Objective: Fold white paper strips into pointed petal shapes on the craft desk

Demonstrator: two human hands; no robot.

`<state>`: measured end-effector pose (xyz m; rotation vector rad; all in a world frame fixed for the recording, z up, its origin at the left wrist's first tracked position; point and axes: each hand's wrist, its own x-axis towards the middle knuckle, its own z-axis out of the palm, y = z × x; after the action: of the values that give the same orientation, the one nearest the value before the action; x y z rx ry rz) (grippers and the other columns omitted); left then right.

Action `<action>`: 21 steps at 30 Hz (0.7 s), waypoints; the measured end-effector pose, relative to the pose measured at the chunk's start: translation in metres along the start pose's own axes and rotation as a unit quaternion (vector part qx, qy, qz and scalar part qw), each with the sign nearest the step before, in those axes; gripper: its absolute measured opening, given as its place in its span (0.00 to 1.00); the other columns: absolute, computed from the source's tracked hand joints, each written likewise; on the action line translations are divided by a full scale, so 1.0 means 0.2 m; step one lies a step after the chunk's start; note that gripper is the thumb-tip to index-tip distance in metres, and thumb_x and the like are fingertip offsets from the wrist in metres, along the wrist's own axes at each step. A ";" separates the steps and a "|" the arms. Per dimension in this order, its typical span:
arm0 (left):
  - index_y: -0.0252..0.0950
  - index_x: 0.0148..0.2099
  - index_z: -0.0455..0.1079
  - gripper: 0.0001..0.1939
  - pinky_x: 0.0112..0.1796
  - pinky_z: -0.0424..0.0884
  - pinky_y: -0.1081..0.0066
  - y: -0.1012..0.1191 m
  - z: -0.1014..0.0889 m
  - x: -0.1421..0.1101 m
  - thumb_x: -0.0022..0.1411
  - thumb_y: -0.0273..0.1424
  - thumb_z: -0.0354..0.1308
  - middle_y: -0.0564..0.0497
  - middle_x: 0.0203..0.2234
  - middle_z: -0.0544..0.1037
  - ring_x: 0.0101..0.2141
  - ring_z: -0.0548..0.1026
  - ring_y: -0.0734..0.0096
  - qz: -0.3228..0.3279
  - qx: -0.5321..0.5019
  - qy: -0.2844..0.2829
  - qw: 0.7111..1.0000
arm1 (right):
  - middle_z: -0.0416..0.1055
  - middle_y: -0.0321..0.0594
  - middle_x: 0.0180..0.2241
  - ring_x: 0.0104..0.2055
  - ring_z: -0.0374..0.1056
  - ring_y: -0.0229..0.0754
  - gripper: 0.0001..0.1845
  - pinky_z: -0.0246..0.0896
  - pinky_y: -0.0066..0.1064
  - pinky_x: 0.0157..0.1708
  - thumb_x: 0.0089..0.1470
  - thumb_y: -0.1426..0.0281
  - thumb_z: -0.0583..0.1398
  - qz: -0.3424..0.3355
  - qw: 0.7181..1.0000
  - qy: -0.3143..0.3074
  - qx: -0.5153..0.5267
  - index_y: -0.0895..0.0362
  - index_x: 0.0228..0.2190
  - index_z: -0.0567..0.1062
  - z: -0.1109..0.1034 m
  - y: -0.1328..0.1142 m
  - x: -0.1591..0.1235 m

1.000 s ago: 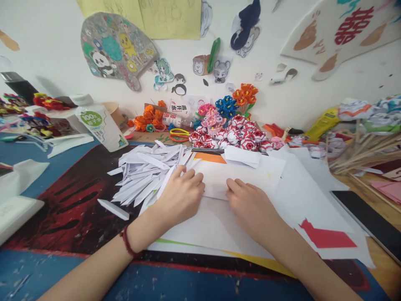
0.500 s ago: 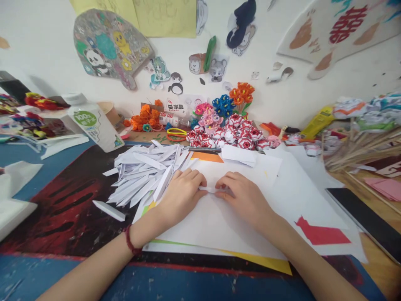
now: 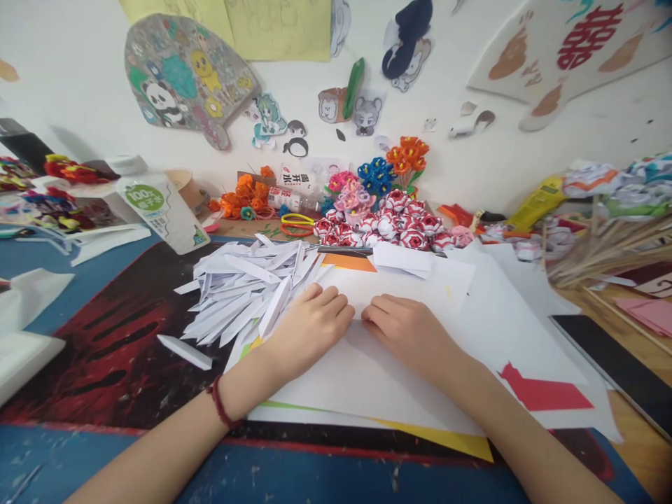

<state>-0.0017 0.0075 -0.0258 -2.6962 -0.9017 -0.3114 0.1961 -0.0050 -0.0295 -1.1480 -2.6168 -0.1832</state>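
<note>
My left hand point(image 3: 309, 329) and my right hand point(image 3: 407, 330) rest side by side on a white sheet of paper point(image 3: 362, 371), fingertips almost meeting. Both have curled fingers pressed down on the paper's folded far edge point(image 3: 357, 316), mostly hidden under them. A red cord bracelet sits on my left wrist. Just left of my left hand lies a heap of folded white paper strips point(image 3: 244, 290). One loose strip point(image 3: 185, 351) lies apart on the dark mat.
Red-and-white paper roses point(image 3: 393, 227), orange, blue and pink paper flowers and scissors point(image 3: 297, 224) line the back by the wall. A white carton point(image 3: 157, 206) stands at left. Wooden sticks point(image 3: 603, 252) and a dark tablet point(image 3: 619, 364) lie at right. A red paper cut-out point(image 3: 543, 393) lies at right.
My hands have drawn together from apart, sliding along the paper's edge until the fingertips nearly touch. The paper's far flap now lies pressed flat under them.
</note>
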 end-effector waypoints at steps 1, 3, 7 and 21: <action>0.34 0.32 0.64 0.11 0.34 0.56 0.64 0.00 0.00 0.00 0.68 0.25 0.46 0.50 0.28 0.70 0.33 0.65 0.66 0.009 0.008 0.002 1.000 | 0.66 0.38 0.26 0.28 0.61 0.39 0.12 0.51 0.30 0.28 0.60 0.77 0.53 -0.011 1.000 0.012 -0.011 0.59 0.25 0.70 0.01 0.00 0.00; 0.34 0.32 0.63 0.10 0.34 0.56 0.64 0.00 0.02 0.01 0.68 0.25 0.46 0.50 0.28 0.69 0.33 0.65 0.66 0.015 0.008 0.008 1.000 | 0.65 0.38 0.25 0.27 0.59 0.39 0.14 0.50 0.31 0.27 0.60 0.78 0.51 -0.024 0.999 0.032 -0.022 0.59 0.24 0.68 0.03 -0.01 0.00; 0.34 0.32 0.63 0.10 0.34 0.56 0.65 0.00 0.03 0.01 0.68 0.26 0.47 0.50 0.27 0.69 0.32 0.65 0.66 0.022 0.003 0.012 1.000 | 0.65 0.38 0.26 0.28 0.60 0.39 0.12 0.51 0.30 0.27 0.60 0.78 0.52 -0.010 1.000 0.026 -0.004 0.59 0.25 0.68 0.04 -0.02 0.00; 0.34 0.31 0.64 0.08 0.32 0.57 0.65 -0.05 -0.09 -0.01 0.65 0.24 0.51 0.48 0.27 0.70 0.32 0.65 0.64 0.070 0.041 -0.036 0.996 | 0.67 0.38 0.26 0.29 0.60 0.40 0.11 0.50 0.31 0.30 0.57 0.80 0.53 -0.056 0.998 -0.032 -0.028 0.59 0.26 0.71 -0.06 0.04 -0.02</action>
<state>-0.0117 0.0075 -0.0077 -2.6925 -0.7236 -0.1449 0.2060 -0.0044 -0.0197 -1.0420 -2.7505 -0.2485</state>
